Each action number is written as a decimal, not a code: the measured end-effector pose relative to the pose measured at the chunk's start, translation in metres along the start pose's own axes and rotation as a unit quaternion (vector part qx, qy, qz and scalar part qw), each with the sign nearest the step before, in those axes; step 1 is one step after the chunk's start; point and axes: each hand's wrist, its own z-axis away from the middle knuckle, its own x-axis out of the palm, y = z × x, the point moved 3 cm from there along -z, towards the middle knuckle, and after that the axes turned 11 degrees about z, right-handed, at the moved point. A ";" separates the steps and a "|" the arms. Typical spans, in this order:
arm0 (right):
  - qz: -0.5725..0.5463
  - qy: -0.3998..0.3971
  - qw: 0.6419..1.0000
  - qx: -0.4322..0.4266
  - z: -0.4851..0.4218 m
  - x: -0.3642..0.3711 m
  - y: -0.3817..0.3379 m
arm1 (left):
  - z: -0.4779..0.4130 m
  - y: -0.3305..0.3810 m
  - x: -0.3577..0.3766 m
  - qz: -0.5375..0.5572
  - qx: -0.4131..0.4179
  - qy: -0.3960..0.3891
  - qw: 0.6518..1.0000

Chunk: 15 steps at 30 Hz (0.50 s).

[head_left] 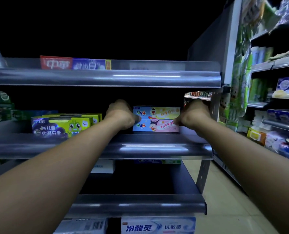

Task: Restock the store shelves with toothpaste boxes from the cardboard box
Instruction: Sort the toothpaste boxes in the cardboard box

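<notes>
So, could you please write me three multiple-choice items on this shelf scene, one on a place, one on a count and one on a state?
1. Where does the stack of toothpaste boxes sit? A) top shelf B) middle shelf C) floor
2. How many boxes are in it? A) one B) two C) four
3. What are the left hand and right hand doing? A) hanging idle B) gripping the stack's ends C) holding a basket

Key:
1 B: it rests on the middle shelf, right of the green boxes.
2 B: one box lies on another.
3 B: each hand clasps one end of the stack.
</notes>
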 end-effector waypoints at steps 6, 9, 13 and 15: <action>0.028 0.147 0.986 -0.076 0.047 -0.017 -0.002 | 0.041 0.001 -0.026 -0.040 0.109 0.070 0.991; -0.032 0.216 0.962 -0.164 0.096 0.002 0.008 | 0.100 -0.021 -0.053 -0.127 0.271 0.110 0.948; -0.130 -0.037 0.980 -0.145 0.175 0.088 0.031 | 0.190 -0.100 -0.072 -0.140 0.355 0.069 0.922; -0.219 -0.072 0.960 -0.161 0.227 0.112 0.032 | 0.235 -0.152 -0.076 -0.101 0.330 0.039 0.938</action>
